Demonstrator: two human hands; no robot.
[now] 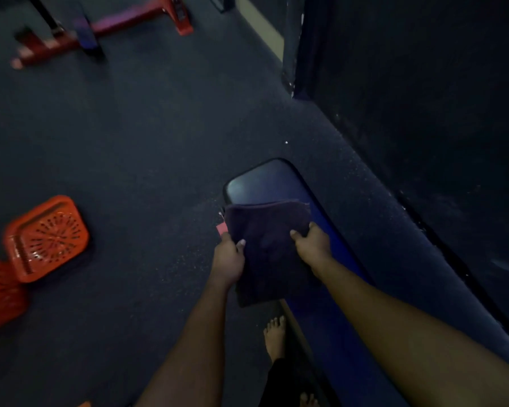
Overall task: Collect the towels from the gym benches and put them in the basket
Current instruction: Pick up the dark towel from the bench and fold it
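Observation:
A dark purple towel [269, 245] hangs over the near end of a blue padded gym bench [259, 182] in the middle of the view. My left hand [228, 259] grips the towel's left edge, beside a small pink tag. On the right edge my right hand [313, 245] is closed on the same towel. An orange perforated basket [46, 237] lies tipped on the floor at the left, well apart from the bench.
Dark rubber flooring surrounds the bench. A dark wall [423, 113] runs along the right side. A red and purple machine frame [106, 27] stands at the top left. More orange plastic [0, 292] shows at the left edge. My bare feet [275, 336] are beside the bench.

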